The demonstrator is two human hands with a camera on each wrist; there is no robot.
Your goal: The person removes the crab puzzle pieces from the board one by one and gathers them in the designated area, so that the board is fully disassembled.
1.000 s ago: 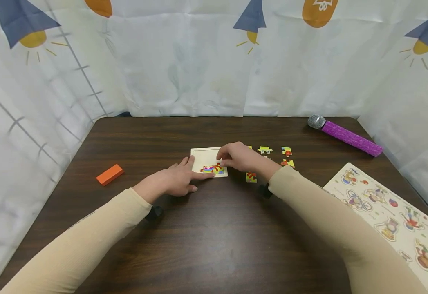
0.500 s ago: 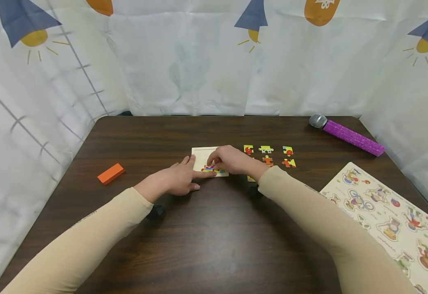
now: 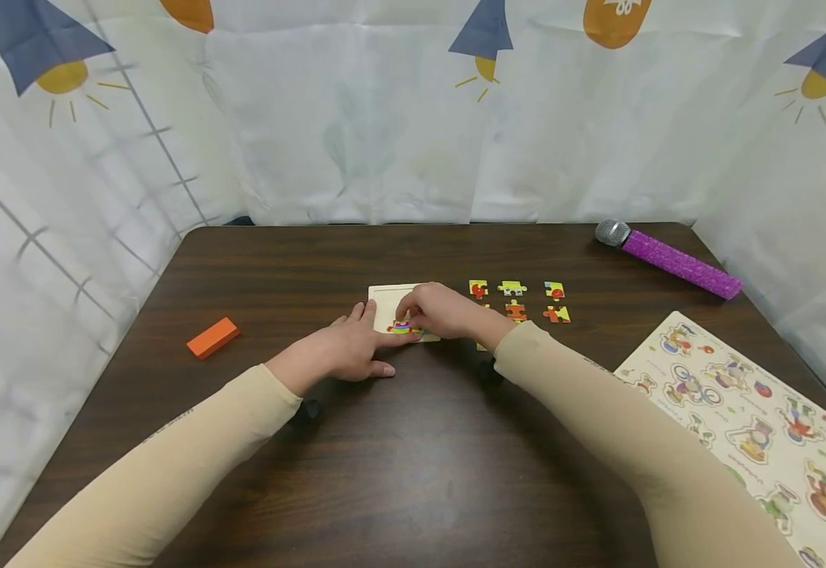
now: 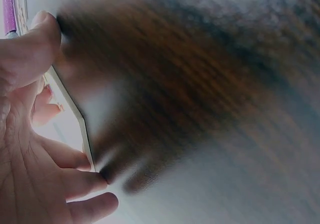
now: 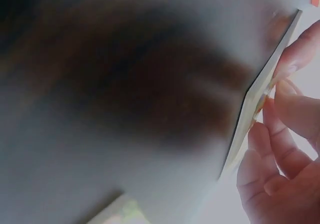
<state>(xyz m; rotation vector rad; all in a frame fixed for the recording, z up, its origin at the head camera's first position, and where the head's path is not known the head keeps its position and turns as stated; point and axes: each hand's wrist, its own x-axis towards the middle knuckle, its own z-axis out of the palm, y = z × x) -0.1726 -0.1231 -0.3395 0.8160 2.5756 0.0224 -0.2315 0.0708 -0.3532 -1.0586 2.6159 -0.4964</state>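
A small pale wooden puzzle tray (image 3: pixel 384 297) lies on the table in the head view, with joined colourful jigsaw pieces (image 3: pixel 400 326) along its near edge. My left hand (image 3: pixel 341 350) rests on the tray's left side, fingers stretched out, forefinger along the near rim. My right hand (image 3: pixel 442 310) bends over those pieces, thumb and fingertips together on a jigsaw piece that they mostly cover. In the right wrist view, the thumb and fingers (image 5: pixel 287 116) meet at the tray's rim (image 5: pixel 245 116). Several loose jigsaw pieces (image 3: pixel 515 311) lie right of the tray, some partly behind the right wrist.
An orange block (image 3: pixel 213 338) lies at the left. Toward the back right is a purple glittery microphone (image 3: pixel 682 264). A large board printed with cartoon animals (image 3: pixel 728 418) covers the right edge, partly under the right arm. A printed curtain (image 3: pixel 384 118) hangs behind the table.
My right hand has moved left across the tray's near row, uncovering loose pieces to its right, then held nearly still for the last half second. The left hand has stayed on the tray.
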